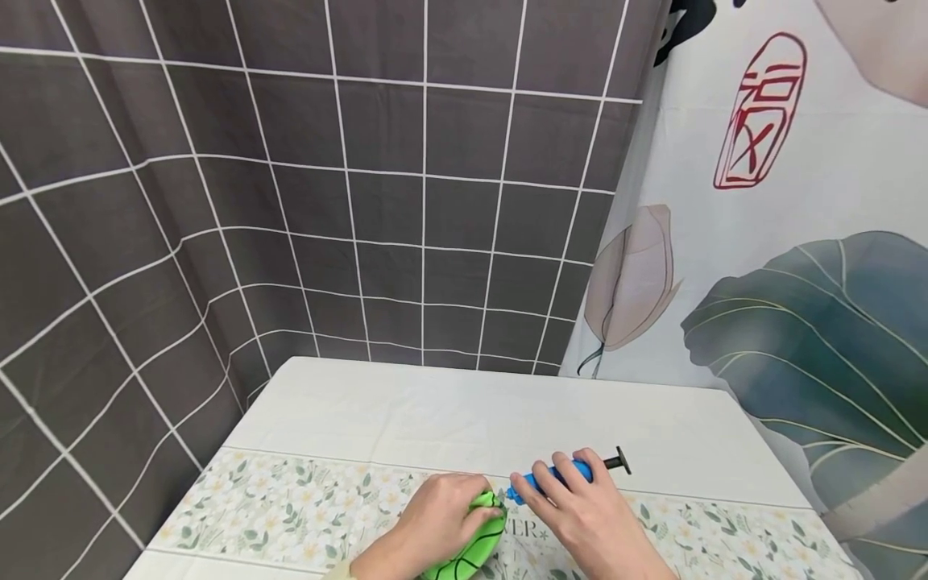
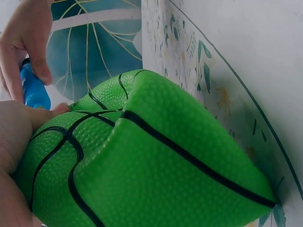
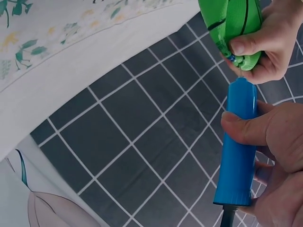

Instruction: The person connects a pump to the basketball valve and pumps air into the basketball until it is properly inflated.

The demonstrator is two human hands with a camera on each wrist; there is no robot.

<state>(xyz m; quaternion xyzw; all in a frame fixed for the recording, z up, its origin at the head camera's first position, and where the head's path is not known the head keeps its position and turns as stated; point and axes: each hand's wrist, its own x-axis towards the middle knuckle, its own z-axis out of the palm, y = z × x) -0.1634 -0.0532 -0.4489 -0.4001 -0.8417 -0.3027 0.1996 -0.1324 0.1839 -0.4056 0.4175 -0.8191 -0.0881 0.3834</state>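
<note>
A limp green ball [image 2: 189,156] with black lines, sagging and dented, is pinched near one spot by my left hand [image 1: 444,511]. My right hand [image 1: 586,515] grips a blue hand pump [image 3: 239,142] around its barrel. The pump's tip points at the pinched part of the ball, and in the right wrist view a thin needle seems to bridge the two; how deep it sits cannot be made out. At the pump's far end the black plunger handle [image 1: 619,461] sticks out a short way. Much of the ball is hidden behind my left hand in the head view.
Below the hands lies a white table cover [image 1: 406,411] with a floral band [image 1: 290,507]. A dark grid-patterned curtain [image 1: 384,209] hangs behind and to the left. On the right hangs a white cloth [image 1: 696,306] printed with leaves.
</note>
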